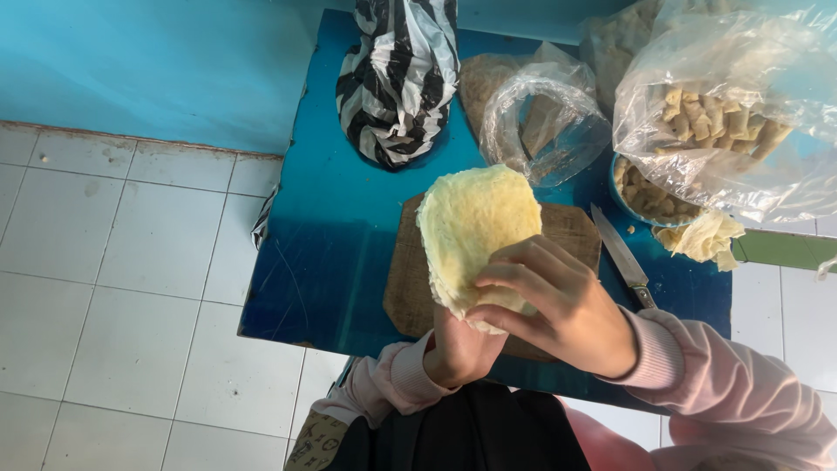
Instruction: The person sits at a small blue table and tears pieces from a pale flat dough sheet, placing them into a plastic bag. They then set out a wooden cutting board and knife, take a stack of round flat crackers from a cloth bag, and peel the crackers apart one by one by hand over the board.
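A glossy blue tabletop [331, 235] stands on a floor of pale square tiles [113, 288], against a turquoise wall [131, 61]. Nearest, over the tabletop's near edge, the left hand [458, 349] comes up from a pink ribbed cuff and supports a stack of thin, pale yellow sheets [475, 231] from below — its grip is closed on the stack's lower end, though the fingers are mostly hidden behind it. The right hand [562, 305] lies over the stack's lower front, fingers curled and pinching the frayed, layered edge. The stack is soft and roughly oval, its surface matt and faintly crinkled, held tilted up above a worn brown wooden cutting board [405, 279] with a rounded corner.

Just right of the board lies a knife [621, 255], narrow steel blade pointing away, dark handle toward the near edge. Beyond it, near the right edge, a few loose crumpled yellow sheets [704, 237] sit beside a blue-rimmed bowl [649, 196] of tan, chunky pieces. Above these a large clear plastic bag [724, 105] — wrinkled and shiny — holds short beige rolls. At the far edge stand a smaller clear bag [545, 122] with its mouth rolled open and a knotted black-and-white striped plastic bag [401, 74].
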Available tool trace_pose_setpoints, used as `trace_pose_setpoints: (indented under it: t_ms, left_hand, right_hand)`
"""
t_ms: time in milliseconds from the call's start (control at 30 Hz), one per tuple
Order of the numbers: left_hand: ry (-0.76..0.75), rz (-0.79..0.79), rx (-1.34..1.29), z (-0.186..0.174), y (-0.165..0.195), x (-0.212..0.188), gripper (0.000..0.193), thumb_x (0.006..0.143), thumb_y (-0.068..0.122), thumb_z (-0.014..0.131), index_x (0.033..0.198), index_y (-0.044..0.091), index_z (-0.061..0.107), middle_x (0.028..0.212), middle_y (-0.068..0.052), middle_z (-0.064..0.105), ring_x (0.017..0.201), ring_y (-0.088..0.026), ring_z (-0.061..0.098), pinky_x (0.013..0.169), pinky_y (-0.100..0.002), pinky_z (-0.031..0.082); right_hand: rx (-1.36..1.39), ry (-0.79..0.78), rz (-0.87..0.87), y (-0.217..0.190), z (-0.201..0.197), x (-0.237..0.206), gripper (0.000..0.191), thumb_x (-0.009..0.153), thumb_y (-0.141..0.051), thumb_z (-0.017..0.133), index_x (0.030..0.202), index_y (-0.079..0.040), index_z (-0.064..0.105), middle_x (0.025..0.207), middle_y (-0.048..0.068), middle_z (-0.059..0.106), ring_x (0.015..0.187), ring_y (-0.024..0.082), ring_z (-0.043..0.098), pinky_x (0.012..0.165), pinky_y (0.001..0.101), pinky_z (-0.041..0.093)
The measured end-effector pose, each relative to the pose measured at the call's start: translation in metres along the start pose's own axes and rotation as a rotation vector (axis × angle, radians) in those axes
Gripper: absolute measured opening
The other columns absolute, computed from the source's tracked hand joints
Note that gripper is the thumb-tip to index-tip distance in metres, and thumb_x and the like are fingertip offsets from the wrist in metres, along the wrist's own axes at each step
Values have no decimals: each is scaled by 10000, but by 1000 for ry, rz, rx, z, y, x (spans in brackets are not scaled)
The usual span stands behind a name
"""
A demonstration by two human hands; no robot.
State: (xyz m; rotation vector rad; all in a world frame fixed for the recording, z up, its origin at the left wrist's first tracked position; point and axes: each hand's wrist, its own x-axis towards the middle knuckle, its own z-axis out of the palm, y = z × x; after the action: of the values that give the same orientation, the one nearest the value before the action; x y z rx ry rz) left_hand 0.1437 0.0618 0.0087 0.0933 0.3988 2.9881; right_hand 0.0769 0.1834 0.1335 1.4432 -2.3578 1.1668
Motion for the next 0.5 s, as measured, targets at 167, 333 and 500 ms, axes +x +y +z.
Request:
trace_pose_setpoints:
  t_ms: [167, 333, 500]
  left_hand:
    - [41, 39, 54, -1, -3, 0, 603, 1101, 533, 345, 1532, 117, 418, 1487, -43, 504, 1404, -184, 498, 1179, -369, 427]
    - [7, 175, -110, 11, 0, -2, 739, 1097, 647, 352, 1542, 60, 409, 1459, -110, 521, 1375, -238, 511, 1160, -397, 427]
    - [27, 108, 133, 11, 1, -5, 602, 1014, 364, 478, 1532, 67, 400, 1477, -80, 518, 1395, -202, 502, 1170, -389, 413]
  right_hand:
    - [13, 19, 16, 0, 4, 2, 275, 807, -152, 846, 1033, -69, 714, 999, 63, 691, 919, 224, 699, 744, 348, 575]
    - [115, 15, 115, 4, 9, -1, 229, 837, -92, 818, 1012, -27, 685, 999, 67, 689, 899, 205, 720, 752, 322, 581]
    - [278, -10, 244, 8, 11, -3, 203, 889, -45, 753, 1059, 8, 656, 1029, 86, 668, 910, 167, 738, 764, 281, 592]
